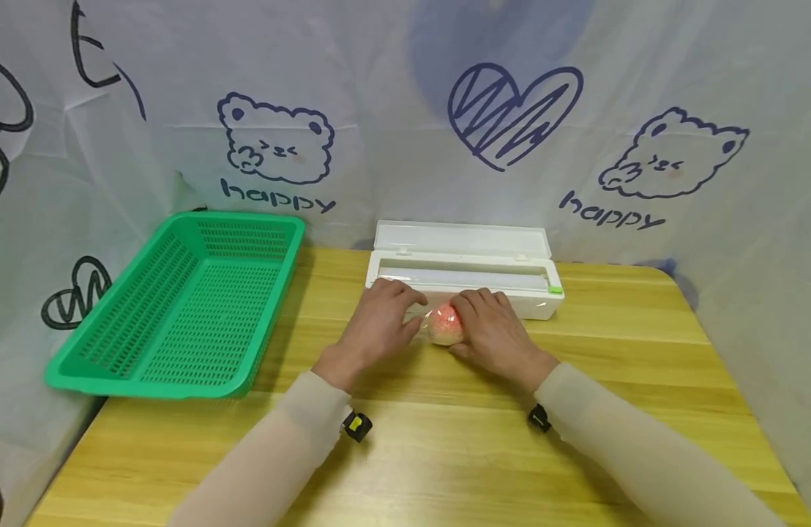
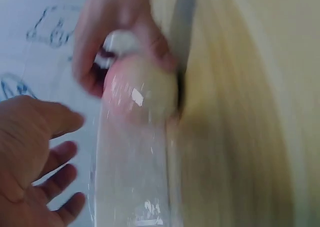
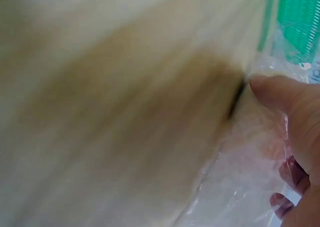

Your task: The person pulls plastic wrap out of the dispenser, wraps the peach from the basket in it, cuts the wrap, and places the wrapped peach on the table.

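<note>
A pink and cream peach lies under clear cling film in front of a white cling film dispenser. My right hand grips the peach from its right side, thumb and fingers around it. In the right wrist view the right hand has its thumb against the film-covered fruit. Left of the peach is my left hand. The left wrist view shows that left hand with fingers loosely bent, apart from the peach. Beside it, a length of clear film runs from the peach.
The dispenser's lid stands open at the back; a roll lies inside and a green slider sits at its right end. A green basket stands on the left of the wooden table. A printed cloth hangs behind.
</note>
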A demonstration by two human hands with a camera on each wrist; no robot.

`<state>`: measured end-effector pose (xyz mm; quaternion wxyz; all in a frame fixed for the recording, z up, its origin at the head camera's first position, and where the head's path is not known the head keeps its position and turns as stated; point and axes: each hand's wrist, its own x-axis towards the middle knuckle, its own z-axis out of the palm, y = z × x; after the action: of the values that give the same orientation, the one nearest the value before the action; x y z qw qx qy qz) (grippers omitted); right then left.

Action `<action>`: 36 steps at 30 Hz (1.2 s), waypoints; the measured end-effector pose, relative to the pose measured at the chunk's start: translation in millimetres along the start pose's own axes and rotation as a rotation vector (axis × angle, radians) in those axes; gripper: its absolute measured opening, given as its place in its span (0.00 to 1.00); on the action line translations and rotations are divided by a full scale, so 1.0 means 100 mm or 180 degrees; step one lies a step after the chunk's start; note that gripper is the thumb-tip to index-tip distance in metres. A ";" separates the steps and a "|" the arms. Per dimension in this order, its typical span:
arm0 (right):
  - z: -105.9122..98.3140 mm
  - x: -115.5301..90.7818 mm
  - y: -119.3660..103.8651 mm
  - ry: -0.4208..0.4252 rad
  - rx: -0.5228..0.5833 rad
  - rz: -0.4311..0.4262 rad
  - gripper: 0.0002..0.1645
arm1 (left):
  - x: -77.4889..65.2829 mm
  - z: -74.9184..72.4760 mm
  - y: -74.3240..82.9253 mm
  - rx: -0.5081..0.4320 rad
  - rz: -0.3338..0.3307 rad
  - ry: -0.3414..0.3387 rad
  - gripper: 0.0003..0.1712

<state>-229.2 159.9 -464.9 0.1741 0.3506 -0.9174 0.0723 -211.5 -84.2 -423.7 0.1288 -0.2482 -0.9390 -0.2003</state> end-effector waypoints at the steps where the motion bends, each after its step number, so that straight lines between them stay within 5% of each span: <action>1: -0.01 0.01 -0.01 -0.0046 0.0003 -0.0003 0.42 | -0.01 0.03 0.04 0.0055 0.0089 -0.0095 0.13; 10: -0.16 0.02 -0.10 -0.0544 0.0257 0.0084 0.44 | -0.09 0.13 0.15 0.0293 0.0289 -0.0656 0.29; 19: -0.30 0.03 -0.11 -0.1238 0.0978 0.0425 0.40 | -0.14 0.11 0.21 0.0321 0.0403 -0.1026 0.41; 26: -0.33 0.05 -0.06 -0.1470 0.1308 0.0352 0.36 | -0.16 0.15 0.24 0.0331 0.0405 -0.1090 0.47; 36: -0.33 0.05 0.05 -0.1660 0.1659 0.0357 0.41 | -0.10 0.15 0.23 0.0407 0.0344 -0.1127 0.42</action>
<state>-227.2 169.0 -432.5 -0.1649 0.3389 -0.8995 0.2211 -193.4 -63.1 -432.8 -0.0122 -0.3209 -0.9431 -0.0862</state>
